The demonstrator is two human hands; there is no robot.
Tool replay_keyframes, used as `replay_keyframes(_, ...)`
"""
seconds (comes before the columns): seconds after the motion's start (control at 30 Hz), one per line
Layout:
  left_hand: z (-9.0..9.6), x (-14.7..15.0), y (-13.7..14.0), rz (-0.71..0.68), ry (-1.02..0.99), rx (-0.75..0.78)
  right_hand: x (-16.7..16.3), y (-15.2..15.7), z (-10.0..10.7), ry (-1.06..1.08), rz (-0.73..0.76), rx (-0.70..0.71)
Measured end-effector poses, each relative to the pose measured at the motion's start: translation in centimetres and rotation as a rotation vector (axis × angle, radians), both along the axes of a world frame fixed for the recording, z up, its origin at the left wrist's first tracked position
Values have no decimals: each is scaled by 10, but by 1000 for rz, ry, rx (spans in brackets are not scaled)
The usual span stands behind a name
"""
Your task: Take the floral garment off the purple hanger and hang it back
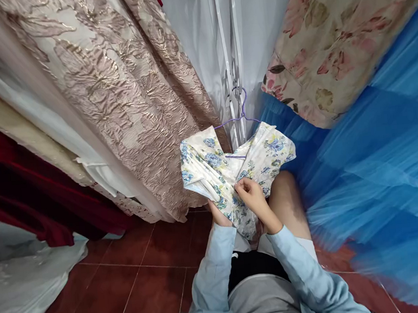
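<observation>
A white garment with blue flowers [265,163] hangs on a purple wire hanger [244,115] in front of my body. My left hand [220,216] grips the garment's left side low down, with part of the fingers hidden under the cloth. At the middle of the front, where the two sides cross, my right hand [252,194] pinches the fabric edge between thumb and fingers. The hanger's bar shows through the open neckline, and its hook rises against white cloth strips. The garment's lower end hangs between my knees.
A pink brocade gown [124,95] hangs ahead on the left, and white drapery [195,23] behind the hanger. On the right hang a floral cloth [332,49] and a blue tulle skirt [390,172]. Dark red clothes [21,181] are at far left, over red floor tiles [148,287].
</observation>
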State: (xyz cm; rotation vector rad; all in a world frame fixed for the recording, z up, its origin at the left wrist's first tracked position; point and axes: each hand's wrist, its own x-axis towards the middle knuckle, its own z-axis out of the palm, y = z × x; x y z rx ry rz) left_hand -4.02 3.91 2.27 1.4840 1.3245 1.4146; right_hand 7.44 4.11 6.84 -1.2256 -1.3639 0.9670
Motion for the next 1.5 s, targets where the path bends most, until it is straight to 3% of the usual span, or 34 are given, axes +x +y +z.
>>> replay_keyframes(0.1,1,-11,-10,371,-168,204,-3,-10,3,82,37,-21)
replay_keyframes(0.17,5,-15,-19,549,-76,364,0,-22,5,134,41,-37)
replay_keyframes(0.2,7,-14,-25,562,18,422,3,-28,6,152,36,-46)
replay_keyframes(0.3,9,-1,-41,362,248,475,15,-42,10,146,50,-82)
replay_keyframes(0.4,7,19,-47,189,215,419,24,-48,14,121,87,-110)
replay_keyframes(0.63,-3,37,-39,166,-45,286,29,-55,20,227,71,-161)
replay_keyframes(0.8,2,32,-37,138,15,289,29,-57,22,219,130,-179)
replay_keyframes(1.0,9,27,-38,84,3,297,24,-52,29,286,73,-187)
replay_keyframes(1.13,10,27,-41,51,28,282,24,-20,55,358,57,-141)
replay_keyframes(1.37,20,33,-45,-65,83,363,31,60,128,507,-12,-27)
replay_keyframes(1.5,13,34,-53,-115,126,407,39,79,152,555,-78,26)
